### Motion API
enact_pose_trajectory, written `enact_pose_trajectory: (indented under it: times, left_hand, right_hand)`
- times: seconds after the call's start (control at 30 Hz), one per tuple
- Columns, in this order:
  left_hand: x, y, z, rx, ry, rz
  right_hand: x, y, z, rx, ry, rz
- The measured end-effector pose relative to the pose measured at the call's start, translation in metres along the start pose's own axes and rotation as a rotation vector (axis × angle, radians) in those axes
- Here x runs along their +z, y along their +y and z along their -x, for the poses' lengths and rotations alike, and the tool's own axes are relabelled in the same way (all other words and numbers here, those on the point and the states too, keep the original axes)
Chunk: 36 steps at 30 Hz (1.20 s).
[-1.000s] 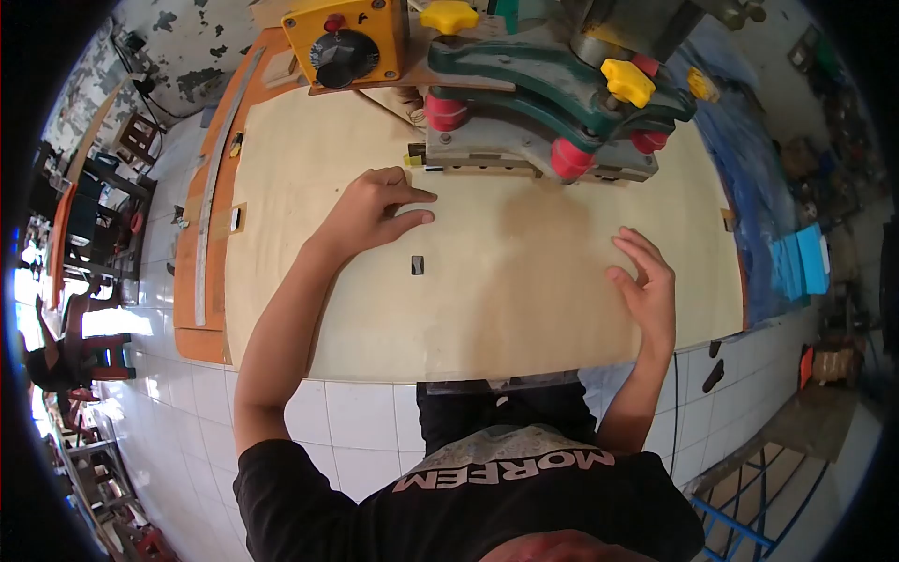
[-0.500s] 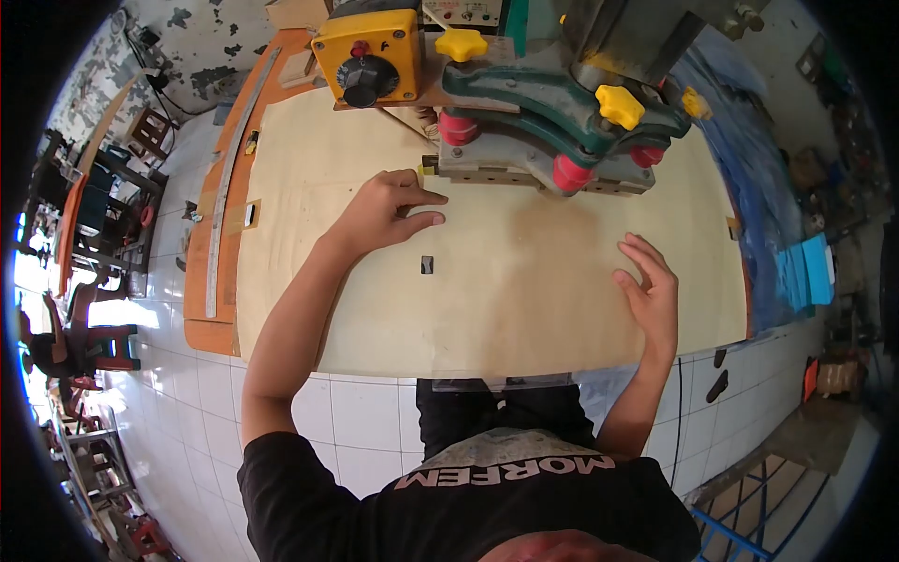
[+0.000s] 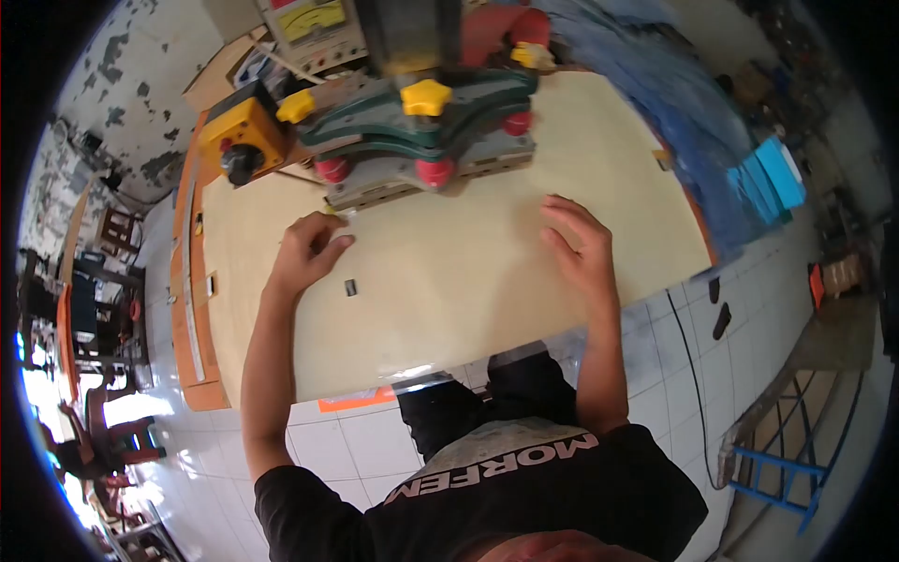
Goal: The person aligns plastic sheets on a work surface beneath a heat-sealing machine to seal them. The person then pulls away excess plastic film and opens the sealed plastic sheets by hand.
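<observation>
My left hand (image 3: 309, 251) is over the cream tabletop sheet (image 3: 449, 281), near the left end of the press's metal bar (image 3: 393, 197). Its fingers are bent, with a gap between thumb and forefinger and nothing visible in it. A small dark rectangular piece (image 3: 351, 288) lies on the sheet, below and right of that hand. On the other side, my right hand (image 3: 582, 242) is open with fingers slightly curled, holding nothing. Glossy clear plastic (image 3: 421, 382) shows at the front edge of the table; how far it extends under my hands is hard to see.
The green press head (image 3: 421, 131) with yellow star knobs (image 3: 426, 97) and red pads stands at the back. Left of it is a yellow control box (image 3: 245, 131). A metal ruler (image 3: 192, 290) runs along the left edge; blue sheeting (image 3: 674, 140) lies right.
My view has turned, so the press and table appear further left and tilted. My right hand sits higher in view, further from the front edge. Both hands keep nearly the same shape.
</observation>
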State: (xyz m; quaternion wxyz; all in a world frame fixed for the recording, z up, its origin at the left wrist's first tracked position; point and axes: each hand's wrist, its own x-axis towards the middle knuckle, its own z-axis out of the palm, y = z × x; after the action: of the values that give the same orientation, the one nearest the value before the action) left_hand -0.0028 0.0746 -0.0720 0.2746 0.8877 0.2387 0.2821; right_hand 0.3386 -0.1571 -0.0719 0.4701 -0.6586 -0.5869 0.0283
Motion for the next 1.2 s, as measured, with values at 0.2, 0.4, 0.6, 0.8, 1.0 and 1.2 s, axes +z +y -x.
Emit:
enact_pose_trajectory:
  times: [0.2,0.4,0.6,0.8,1.0,1.2]
  left_hand:
    - [0.004,0.004,0.001,-0.052,0.033,-0.177]
    - [0.001,0.022,0.004,-0.105,-0.017,-0.219]
    - [0.002,0.080,0.038,-0.125,0.098,-0.194]
    - [0.050,0.177,0.091,-0.002,0.184,0.091]
    - [0.118,0.235,0.095,0.208,-0.011,0.397]
    - [0.157,0.262,0.066,0.333,-0.214,0.525]
  right_hand:
    - [-0.042,-0.026,0.022,0.006,0.193,-0.138]
    - [-0.097,0.015,0.084,0.309,0.670,0.164]
    - [-0.110,0.098,0.174,0.701,0.662,-0.346]
    - [-0.097,0.090,0.175,0.697,0.413,-0.655]
    - [-0.112,0.049,0.164,0.627,0.547,-0.479]
    - [-0.148,0.012,0.172,0.572,0.429,-0.371]
